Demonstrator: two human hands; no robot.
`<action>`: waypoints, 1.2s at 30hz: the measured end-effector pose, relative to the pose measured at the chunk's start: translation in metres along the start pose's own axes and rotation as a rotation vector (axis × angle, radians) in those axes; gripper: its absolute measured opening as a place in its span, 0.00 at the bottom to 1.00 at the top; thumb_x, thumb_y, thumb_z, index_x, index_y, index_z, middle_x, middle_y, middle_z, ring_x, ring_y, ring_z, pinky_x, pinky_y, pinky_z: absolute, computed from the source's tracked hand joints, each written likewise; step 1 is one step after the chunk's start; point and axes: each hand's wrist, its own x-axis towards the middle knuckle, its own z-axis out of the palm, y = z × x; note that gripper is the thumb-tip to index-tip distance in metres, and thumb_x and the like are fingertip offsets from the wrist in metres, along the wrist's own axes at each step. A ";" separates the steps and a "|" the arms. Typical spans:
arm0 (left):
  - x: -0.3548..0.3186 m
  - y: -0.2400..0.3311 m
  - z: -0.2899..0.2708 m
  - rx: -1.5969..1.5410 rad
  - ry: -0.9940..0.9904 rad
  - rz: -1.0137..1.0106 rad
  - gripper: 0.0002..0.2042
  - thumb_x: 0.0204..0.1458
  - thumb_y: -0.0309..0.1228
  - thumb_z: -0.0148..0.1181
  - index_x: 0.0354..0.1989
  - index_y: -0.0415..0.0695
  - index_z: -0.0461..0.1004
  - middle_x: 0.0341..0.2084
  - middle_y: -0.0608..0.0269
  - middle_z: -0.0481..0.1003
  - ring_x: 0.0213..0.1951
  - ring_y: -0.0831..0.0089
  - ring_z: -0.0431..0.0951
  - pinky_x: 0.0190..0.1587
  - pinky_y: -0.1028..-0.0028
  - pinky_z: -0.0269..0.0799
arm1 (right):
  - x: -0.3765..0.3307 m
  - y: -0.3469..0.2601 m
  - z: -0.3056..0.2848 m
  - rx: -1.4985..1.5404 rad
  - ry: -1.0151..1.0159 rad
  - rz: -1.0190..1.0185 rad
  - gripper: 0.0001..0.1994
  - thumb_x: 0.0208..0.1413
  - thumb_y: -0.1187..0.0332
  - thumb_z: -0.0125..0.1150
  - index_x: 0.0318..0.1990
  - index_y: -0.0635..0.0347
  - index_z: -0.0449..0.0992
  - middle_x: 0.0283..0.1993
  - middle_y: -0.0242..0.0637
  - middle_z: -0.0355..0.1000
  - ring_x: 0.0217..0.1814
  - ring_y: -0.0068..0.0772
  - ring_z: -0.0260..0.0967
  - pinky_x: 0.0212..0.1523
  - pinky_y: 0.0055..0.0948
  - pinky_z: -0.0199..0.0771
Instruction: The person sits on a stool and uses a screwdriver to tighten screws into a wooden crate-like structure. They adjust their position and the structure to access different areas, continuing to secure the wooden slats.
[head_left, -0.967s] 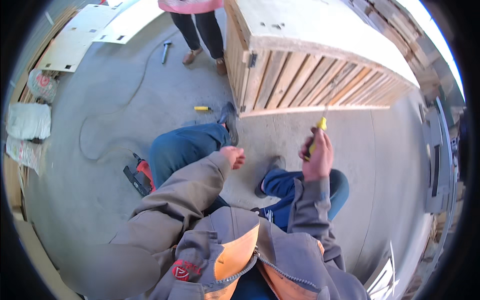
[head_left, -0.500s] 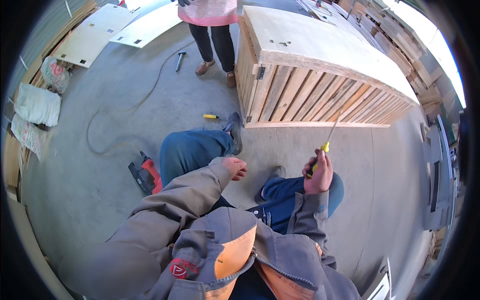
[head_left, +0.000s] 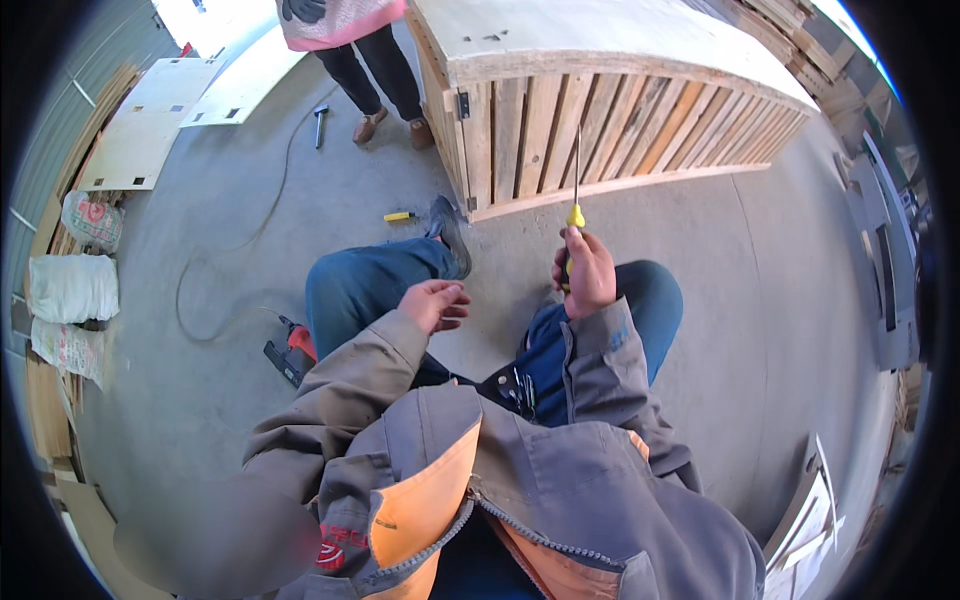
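Wrapped round the black-and-yellow handle of a screwdriver [head_left: 576, 215] is my right hand [head_left: 590, 272], above my right thigh. The slim shaft points away from me, and its tip overlaps the slatted side of a wooden cabinet [head_left: 545, 140] in view; whether it touches cannot be told. My left hand [head_left: 435, 303] hovers near my left knee, its fingers half curled with gaps between them and nothing visible in them. The cabinet has a pale top and dark hinges [head_left: 463, 105] at its near left corner.
Beside my left leg lies a red-and-black power tool [head_left: 290, 350] with a hose [head_left: 181, 290]. A yellow-handled tool [head_left: 398, 216] and a hammer [head_left: 320, 127] rest on the floor. A person [head_left: 370, 75] stands left of the cabinet. White sacks [head_left: 72, 287] and panels [head_left: 135, 125] line the left.
My right hand has moved left with the screwdriver, which now points more straight ahead. The left hand has shifted slightly left and its fingers look looser. The whole view has shifted too.
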 end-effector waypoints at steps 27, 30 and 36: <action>0.182 0.273 -0.088 -0.467 0.009 0.474 0.40 0.53 0.58 0.58 0.69 0.49 0.54 0.69 0.58 0.54 0.68 0.60 0.53 0.65 0.49 0.49 | 0.017 -0.051 0.016 -0.218 0.237 -0.160 0.13 0.65 0.62 0.52 0.47 0.62 0.69 0.24 0.32 0.63 0.17 0.23 0.59 0.15 0.23 0.58; 0.244 0.298 -0.087 -0.495 0.062 0.417 0.41 0.54 0.60 0.55 0.70 0.48 0.53 0.69 0.59 0.54 0.69 0.61 0.51 0.66 0.49 0.46 | 0.037 -0.067 0.018 -0.237 0.344 -0.209 0.12 0.65 0.63 0.51 0.48 0.63 0.69 0.24 0.32 0.63 0.17 0.22 0.59 0.15 0.22 0.58; 0.308 0.333 -0.063 -0.645 -0.116 0.551 0.32 0.62 0.55 0.45 0.67 0.45 0.59 0.65 0.62 0.61 0.68 0.68 0.54 0.65 0.61 0.49 | 0.079 -0.061 0.022 -0.319 0.473 -0.179 0.13 0.65 0.61 0.52 0.49 0.62 0.68 0.23 0.31 0.63 0.16 0.21 0.59 0.15 0.21 0.57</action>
